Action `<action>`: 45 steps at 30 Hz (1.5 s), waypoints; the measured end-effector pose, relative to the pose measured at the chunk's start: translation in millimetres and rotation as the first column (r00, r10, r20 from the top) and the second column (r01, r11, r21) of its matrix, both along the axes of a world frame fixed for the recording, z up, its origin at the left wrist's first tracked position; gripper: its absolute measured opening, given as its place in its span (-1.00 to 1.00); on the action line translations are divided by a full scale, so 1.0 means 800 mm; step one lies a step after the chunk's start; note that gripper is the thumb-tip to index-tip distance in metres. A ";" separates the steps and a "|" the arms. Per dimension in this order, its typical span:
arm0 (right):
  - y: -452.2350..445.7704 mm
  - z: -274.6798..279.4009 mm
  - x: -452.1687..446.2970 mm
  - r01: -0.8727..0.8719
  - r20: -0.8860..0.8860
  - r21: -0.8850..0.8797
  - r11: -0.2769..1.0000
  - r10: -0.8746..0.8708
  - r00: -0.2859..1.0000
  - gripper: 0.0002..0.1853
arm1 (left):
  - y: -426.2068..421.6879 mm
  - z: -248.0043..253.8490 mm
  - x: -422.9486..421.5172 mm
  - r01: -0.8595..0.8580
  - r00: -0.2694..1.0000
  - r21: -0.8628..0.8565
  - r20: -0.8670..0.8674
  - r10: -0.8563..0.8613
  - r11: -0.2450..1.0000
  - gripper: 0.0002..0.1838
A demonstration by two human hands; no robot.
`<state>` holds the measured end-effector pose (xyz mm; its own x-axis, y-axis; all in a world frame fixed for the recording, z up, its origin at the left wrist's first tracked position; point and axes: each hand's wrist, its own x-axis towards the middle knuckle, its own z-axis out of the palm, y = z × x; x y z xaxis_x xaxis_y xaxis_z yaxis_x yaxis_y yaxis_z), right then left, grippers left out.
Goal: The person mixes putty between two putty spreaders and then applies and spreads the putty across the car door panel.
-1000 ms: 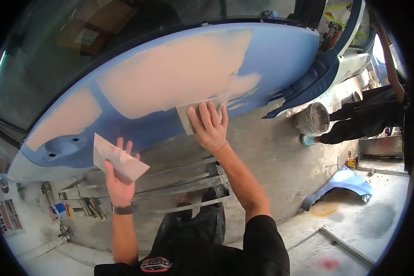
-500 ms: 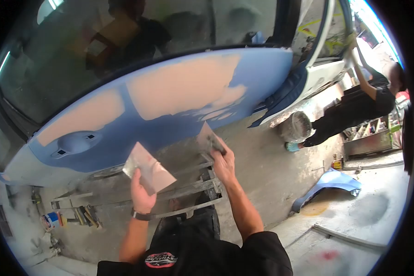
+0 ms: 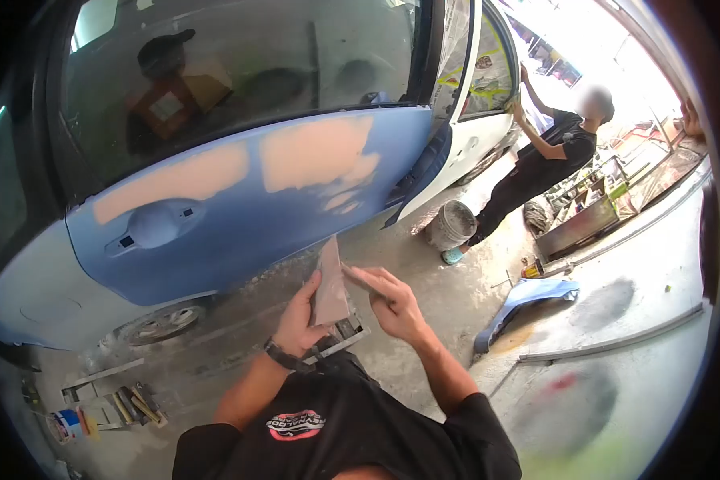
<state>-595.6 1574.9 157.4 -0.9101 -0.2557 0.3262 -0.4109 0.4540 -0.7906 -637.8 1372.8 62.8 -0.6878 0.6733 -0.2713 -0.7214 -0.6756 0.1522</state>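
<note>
My left hand point(image 3: 298, 320) grips a pinkish flat plate point(image 3: 331, 284), which is tilted upright in front of my body. Close to its right side, my right hand point(image 3: 398, 308) is closed on a thin spreader point(image 3: 368, 282), seen nearly edge-on. The two tools are very near each other; whether they touch I cannot tell. Beyond them stands a blue car door point(image 3: 240, 232) with pinkish filler patches point(image 3: 312, 156) below the window and a recessed handle area at the left.
A co-worker point(image 3: 552, 152) stands at the white rear door point(image 3: 476, 140), beside a bucket point(image 3: 454, 226). A blue fender point(image 3: 520, 304) lies on the right. Tools point(image 3: 136, 404) lie at the lower left, and a metal frame point(image 3: 348, 332) is near my body.
My right hand has come away from the door to beside the plate in my left hand. The plate has turned more upright. The view has shifted, showing more of the car and co-worker.
</note>
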 end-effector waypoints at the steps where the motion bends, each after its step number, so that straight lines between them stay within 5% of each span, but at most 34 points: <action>1: -0.014 0.021 0.016 -0.011 -0.031 -0.036 0.999 0.010 0.999 -0.44 | -0.002 0.006 0.003 -0.060 0.998 -0.076 -0.039 0.058 0.995 -0.56; 4: -0.012 0.053 0.045 -0.046 -0.145 -0.037 0.998 0.041 0.989 -0.32 | -0.011 0.027 0.011 -0.204 0.968 -0.324 -0.205 0.142 0.924 -0.55; 6: -0.010 0.072 0.045 0.113 -0.203 0.306 0.945 -0.051 0.978 -0.37 | -0.012 0.042 0.023 -0.280 0.920 -0.472 -0.379 0.094 0.836 -0.55; 9: -0.009 0.064 0.033 0.383 -0.530 0.719 0.580 0.100 0.842 -0.51 | -0.007 0.051 0.032 -0.523 0.706 -0.570 -0.706 -0.053 0.634 -0.52; 12: -0.029 0.037 0.054 0.207 -0.486 0.644 0.737 0.185 0.854 -0.55 | -0.006 0.074 0.050 -0.708 0.587 -0.532 -0.809 -0.032 0.465 -0.47; 18: -0.010 0.013 0.082 -0.024 -0.361 0.583 0.812 0.286 0.888 -0.61 | -0.024 0.075 0.037 -0.625 0.742 -0.726 -0.667 -0.068 0.286 -0.51; 20: 0.027 0.024 0.093 -0.100 -0.276 0.469 0.877 0.254 0.927 -0.60 | -0.015 0.133 0.030 -0.585 0.795 -0.418 -0.465 0.389 0.695 -0.51; 21: 0.042 0.031 0.101 -0.070 -0.275 0.430 0.900 0.205 0.939 -0.47 | -0.006 0.128 0.028 -0.598 0.790 -0.432 -0.462 0.404 0.675 -0.48; 24: 0.038 0.064 0.106 0.056 -0.642 0.123 0.991 0.036 0.765 -0.47 | 0.054 0.116 0.050 -0.468 0.869 -0.235 -0.299 0.395 0.852 -0.48; 26: 0.052 0.071 0.114 -0.022 -0.623 0.152 0.988 0.113 0.774 -0.40 | 0.088 0.121 0.064 -0.222 0.937 0.021 -0.273 0.219 0.975 -0.48; 30: 0.111 0.086 0.125 -0.028 -0.567 0.450 0.893 0.309 0.764 -0.45 | 0.138 0.118 0.097 -0.269 0.880 -0.038 -0.416 0.229 0.962 -0.45; 36: 0.196 0.071 0.137 0.208 -0.441 0.525 0.825 0.054 0.896 -0.42 | 0.189 0.111 0.127 -0.429 0.791 -0.041 -0.499 0.354 0.902 -0.55; 37: 0.213 0.078 0.149 0.280 -0.428 0.693 0.665 0.066 0.901 -0.42 | 0.187 0.109 0.128 -0.440 0.792 -0.031 -0.484 0.372 0.897 -0.54; 40: 0.265 0.001 0.170 0.105 -0.204 0.444 0.890 -0.014 0.979 -0.50 | 0.181 0.121 0.122 -0.479 0.746 0.038 -0.508 0.430 0.877 -0.52; 42: 0.269 0.008 0.202 0.085 0.227 -0.102 0.991 -0.060 0.972 -0.61 | 0.190 0.127 0.116 -0.584 0.686 0.008 -0.529 0.499 0.812 -0.51; 43: 0.268 0.004 0.222 0.162 0.427 -0.373 0.914 0.014 0.904 -0.65 | 0.197 0.123 0.113 -0.619 0.664 -0.027 -0.552 0.504 0.785 -0.49; 45: 0.244 -0.021 0.253 0.473 0.566 -0.620 0.626 -0.062 0.822 -0.63 | 0.219 0.118 0.124 -0.630 0.676 -0.126 -0.576 0.460 0.766 -0.49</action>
